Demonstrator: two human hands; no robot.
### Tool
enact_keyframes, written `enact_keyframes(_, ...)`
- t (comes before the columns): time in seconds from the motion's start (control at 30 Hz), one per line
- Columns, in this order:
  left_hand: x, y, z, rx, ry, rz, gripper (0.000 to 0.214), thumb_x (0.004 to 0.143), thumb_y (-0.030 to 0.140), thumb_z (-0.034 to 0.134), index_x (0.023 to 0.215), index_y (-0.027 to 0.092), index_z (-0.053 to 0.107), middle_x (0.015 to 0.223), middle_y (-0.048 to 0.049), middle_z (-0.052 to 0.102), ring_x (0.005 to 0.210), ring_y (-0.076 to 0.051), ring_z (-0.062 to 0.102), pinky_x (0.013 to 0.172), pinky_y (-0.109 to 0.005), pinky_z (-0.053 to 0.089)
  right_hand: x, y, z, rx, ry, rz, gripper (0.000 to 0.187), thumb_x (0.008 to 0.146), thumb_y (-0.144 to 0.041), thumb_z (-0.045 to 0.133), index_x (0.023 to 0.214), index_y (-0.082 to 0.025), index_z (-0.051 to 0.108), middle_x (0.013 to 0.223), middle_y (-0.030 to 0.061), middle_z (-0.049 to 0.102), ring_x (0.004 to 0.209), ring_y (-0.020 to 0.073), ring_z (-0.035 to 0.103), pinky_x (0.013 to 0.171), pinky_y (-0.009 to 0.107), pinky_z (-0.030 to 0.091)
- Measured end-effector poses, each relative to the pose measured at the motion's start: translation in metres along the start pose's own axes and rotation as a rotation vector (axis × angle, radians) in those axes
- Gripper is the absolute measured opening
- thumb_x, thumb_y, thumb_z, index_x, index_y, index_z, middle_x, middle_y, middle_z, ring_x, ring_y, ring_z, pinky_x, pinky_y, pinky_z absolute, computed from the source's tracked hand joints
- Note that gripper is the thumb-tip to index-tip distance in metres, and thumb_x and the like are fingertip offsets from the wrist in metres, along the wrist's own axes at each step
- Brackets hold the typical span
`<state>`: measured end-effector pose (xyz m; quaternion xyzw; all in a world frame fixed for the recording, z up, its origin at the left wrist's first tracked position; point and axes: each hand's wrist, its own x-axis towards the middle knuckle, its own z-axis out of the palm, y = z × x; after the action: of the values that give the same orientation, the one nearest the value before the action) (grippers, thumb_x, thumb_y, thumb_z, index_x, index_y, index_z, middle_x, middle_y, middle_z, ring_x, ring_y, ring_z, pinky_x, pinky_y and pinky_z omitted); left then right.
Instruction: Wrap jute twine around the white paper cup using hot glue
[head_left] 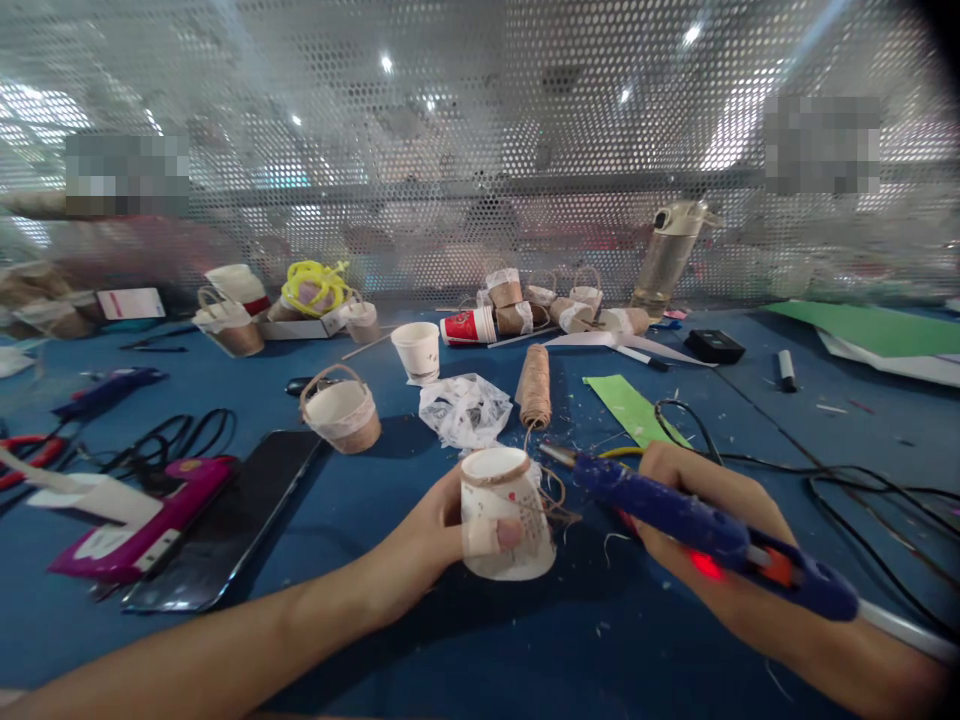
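Observation:
My left hand grips a white paper cup, its thumb across the cup's side. The cup is turned upside down, and twine wraps around its upper end. From there the twine runs to a spool of twine just behind, with a loose tangle beside the cup. In my right hand is a blue hot glue gun with a red light glowing and a glue stick out of its back. Its nozzle points left, close to the cup's upper edge but apart from it.
Left of centre stand a small handled basket, a phone and a magenta power strip. White lace lies behind the cup. Black cables cross the right side. Several cups and baskets line the perforated screen, near a bottle.

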<state>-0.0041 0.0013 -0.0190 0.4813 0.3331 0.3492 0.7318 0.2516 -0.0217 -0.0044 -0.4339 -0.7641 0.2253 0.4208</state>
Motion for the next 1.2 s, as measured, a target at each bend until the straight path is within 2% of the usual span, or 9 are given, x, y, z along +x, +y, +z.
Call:
enact_keyframes(0.13,0.002,-0.002,0.002,0.051,0.044,0.023,0.05,0.072,0.037,0.079,0.114,0.016,0.061,0.117,-0.0145,0.07,0.103,-0.03,0.066,0.086,-0.039,0.049,0.008,-0.009,0.008,0.149,0.069,-0.051,0.017,0.084,-0.01,0.062,0.08,-0.024,0.052,0.091,-0.0009,0.063,0.077,0.0138,0.061,0.066,0.026,0.048)
enact_keyframes(0.23,0.004,-0.002,0.002,0.068,0.102,0.033,0.055,0.07,0.035,0.082,0.116,0.016,0.058,0.117,-0.013,0.069,0.105,-0.029,0.064,0.09,-0.039,0.047,0.017,-0.016,0.021,0.25,0.023,-0.055,0.021,0.078,-0.017,0.075,0.084,-0.024,0.057,0.096,-0.001,0.067,0.084,0.0155,0.065,0.072,0.025,0.05)
enact_keyframes(0.4,0.005,-0.001,0.003,0.072,0.11,0.023,0.058,0.069,0.036,0.082,0.117,0.018,0.055,0.116,-0.0106,0.068,0.104,-0.026,0.062,0.091,-0.038,0.046,0.022,-0.021,0.037,0.315,0.066,0.014,0.019,0.077,-0.017,0.076,0.087,-0.025,0.063,0.083,-0.0035,0.069,0.07,0.0127,0.064,0.062,0.022,0.051)
enact_keyframes(0.5,0.004,0.0,0.005,0.094,0.122,0.013,0.059,0.067,0.038,0.084,0.114,0.017,0.055,0.112,-0.0096,0.067,0.102,-0.025,0.061,0.091,-0.038,0.045,0.019,-0.021,0.037,0.299,0.081,0.101,0.017,0.078,-0.018,0.076,0.088,-0.026,0.065,0.079,-0.0051,0.069,0.065,0.0105,0.063,0.059,0.02,0.051)
enact_keyframes(0.63,0.003,0.0,0.006,0.111,0.097,0.011,0.059,0.067,0.038,0.083,0.114,0.017,0.054,0.112,-0.0088,0.065,0.103,-0.024,0.059,0.094,-0.039,0.044,0.016,-0.018,0.034,0.293,0.024,0.211,0.011,0.081,-0.025,0.074,0.086,-0.026,0.064,0.074,-0.0048,0.066,0.06,0.0095,0.059,0.054,0.02,0.048)
enact_keyframes(0.87,0.002,-0.002,0.004,0.118,0.072,0.01,0.055,0.068,0.034,0.083,0.112,0.02,0.053,0.108,-0.0053,0.064,0.1,-0.022,0.058,0.093,-0.038,0.044,0.021,-0.019,0.031,0.355,-0.007,0.29,0.012,0.083,-0.026,0.072,0.082,-0.023,0.061,0.073,-0.0054,0.062,0.064,0.0088,0.06,0.061,0.019,0.051)
enact_keyframes(1.2,0.002,0.002,0.006,0.13,0.027,-0.008,0.053,0.068,0.036,0.082,0.109,0.02,0.053,0.102,-0.004,0.065,0.095,-0.022,0.061,0.088,-0.038,0.047,0.021,-0.017,0.031,0.427,-0.087,0.376,0.013,0.086,-0.028,0.069,0.082,-0.023,0.058,0.069,-0.0066,0.059,0.061,0.0085,0.06,0.061,0.02,0.051)
